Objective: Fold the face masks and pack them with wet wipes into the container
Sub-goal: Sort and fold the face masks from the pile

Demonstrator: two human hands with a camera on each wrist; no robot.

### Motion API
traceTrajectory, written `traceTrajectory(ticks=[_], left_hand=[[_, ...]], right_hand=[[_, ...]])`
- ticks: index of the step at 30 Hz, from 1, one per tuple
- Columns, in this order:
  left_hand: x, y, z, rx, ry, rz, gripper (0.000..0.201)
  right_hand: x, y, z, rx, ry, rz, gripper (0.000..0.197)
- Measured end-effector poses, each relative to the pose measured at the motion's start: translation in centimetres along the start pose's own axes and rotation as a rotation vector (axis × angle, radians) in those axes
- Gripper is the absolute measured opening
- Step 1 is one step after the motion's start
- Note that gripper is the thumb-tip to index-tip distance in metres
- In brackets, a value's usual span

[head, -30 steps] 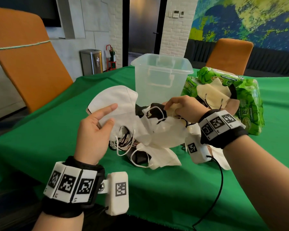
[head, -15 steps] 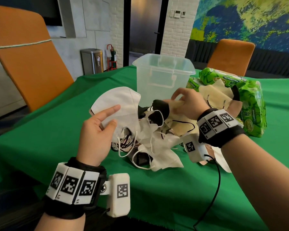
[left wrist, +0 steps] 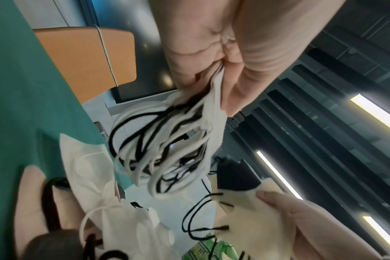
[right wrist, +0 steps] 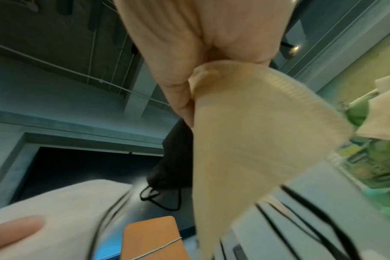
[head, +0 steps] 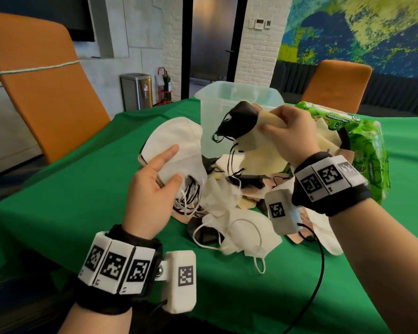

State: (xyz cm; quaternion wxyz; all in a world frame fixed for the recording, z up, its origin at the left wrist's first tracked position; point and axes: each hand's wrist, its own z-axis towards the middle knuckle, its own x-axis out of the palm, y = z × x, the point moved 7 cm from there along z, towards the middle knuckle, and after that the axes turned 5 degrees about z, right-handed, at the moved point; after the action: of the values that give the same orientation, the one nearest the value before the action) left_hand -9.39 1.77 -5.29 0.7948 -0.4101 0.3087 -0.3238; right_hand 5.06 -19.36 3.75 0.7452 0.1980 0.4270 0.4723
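Holding a stack of folded masks [head: 179, 150], white on top, the left hand [head: 152, 189] pinched it between thumb and fingers near the left of the table [head: 58, 201], with white and black ear loops [left wrist: 158, 149] dangling below the grip. The right hand [head: 290, 133] was curled round a beige mask [head: 258, 145], lifted above the loose pile of masks [head: 232, 213] at the middle of the table; a black mask [head: 239, 121] hung with it, whether snagged by a loop or also gripped I could not tell. The clear container [head: 237, 97] stood just beyond the pile, and the green wet wipes packs [head: 362, 145] lay to the right, with more beige masks resting against them.

These masks looked very light, soft and floppy, so they would likely crease easily along their centre seam and hold no shape on their own. The thin elastic loops seemed the trouble: they tangle and drag neighbours up. Taking hold at the fabric edge or fold line, not by a loop, should give cleaner control. The wipes packs looked squashy but heavier, best gripped across the body.

As for writing, only "80" could be read on the wipes wrapper; the rest was too small. The wrist bands carried square black-and-white code markers.
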Motion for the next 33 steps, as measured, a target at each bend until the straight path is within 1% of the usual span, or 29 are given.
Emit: traceTrajectory(ticks=[2, 5, 7, 9, 11, 12, 13, 15, 17, 18, 21, 23, 24, 25, 27, 30, 31, 33], left_hand=[[0.5, -0.7, 0.0, 0.028, 0.018, 0.016, 0.050], [1.5, -2.5, -0.2, 0.106, 0.053, 0.041, 0.055], [2.1, -3.4, -0.4, 0.138, 0.100, -0.016, 0.064], [2.8, -3.5, -0.5, 0.124, 0.169, -0.132, 0.078], [3.2, -3.6, -0.6, 0.095, 0.212, -0.275, 0.081], [3.1, -3.6, -0.5, 0.082, 0.214, -0.354, 0.083], [2.9, -3.6, -0.4, 0.077, 0.200, -0.417, 0.084], [2.3, -3.3, -0.2, 0.073, 0.135, -0.473, 0.086], [1.7, -2.7, 0.1, 0.036, 0.062, -0.498, 0.084], [1.6, -2.4, 0.2, 0.016, 0.035, -0.509, 0.079], [1.8, -1.8, 0.4, -0.025, -0.001, -0.489, 0.052], [1.8, -1.4, 0.6, -0.037, -0.026, -0.463, 0.032], [1.7, -1.2, 0.7, -0.037, -0.039, -0.451, 0.026], [1.5, -1.1, 0.7, -0.030, -0.049, -0.433, 0.024], [1.4, -1.1, 0.6, -0.021, -0.053, -0.401, 0.026], [1.1, -0.8, 0.6, -0.032, -0.075, -0.410, 0.033], [1.0, -0.8, 0.7, -0.026, -0.083, -0.423, 0.040], [0.9, -0.8, 0.6, 0.005, -0.088, -0.438, 0.059]], right_hand=[[0.8, 1.1, -0.6, -0.014, 0.037, 0.036, 0.016], [2.7, 2.7, -1.8, 0.006, 0.151, 0.122, 0.024], [4.0, 3.6, -2.9, 0.020, 0.222, 0.183, 0.028], [5.2, 4.4, -4.0, 0.031, 0.297, 0.243, 0.024], [6.1, 5.4, -5.1, 0.024, 0.377, 0.325, 0.010], [6.3, 5.9, -5.5, 0.017, 0.410, 0.376, 0.007], [6.3, 6.2, -5.8, 0.011, 0.438, 0.424, 0.014], [6.3, 6.4, -6.2, 0.008, 0.510, 0.495, 0.027], [6.4, 6.6, -6.5, -0.015, 0.586, 0.488, 0.030], [6.6, 6.7, -6.6, -0.045, 0.609, 0.455, 0.031], [6.7, 7.0, -6.8, -0.182, 0.593, 0.268, 0.030], [6.6, 7.0, -6.8, -0.232, 0.550, 0.170, 0.031], [6.4, 7.1, -6.8, -0.249, 0.525, 0.133, 0.031], [6.3, 7.2, -6.9, -0.268, 0.502, 0.097, 0.032], [6.0, 7.3, -6.9, -0.295, 0.452, 0.001, 0.039], [5.6, 6.9, -6.5, -0.244, 0.408, -0.115, 0.061], [5.6, 6.8, -6.4, -0.233, 0.403, -0.132, 0.062], [5.3, 6.9, -6.2, -0.244, 0.371, -0.140, 0.057]])
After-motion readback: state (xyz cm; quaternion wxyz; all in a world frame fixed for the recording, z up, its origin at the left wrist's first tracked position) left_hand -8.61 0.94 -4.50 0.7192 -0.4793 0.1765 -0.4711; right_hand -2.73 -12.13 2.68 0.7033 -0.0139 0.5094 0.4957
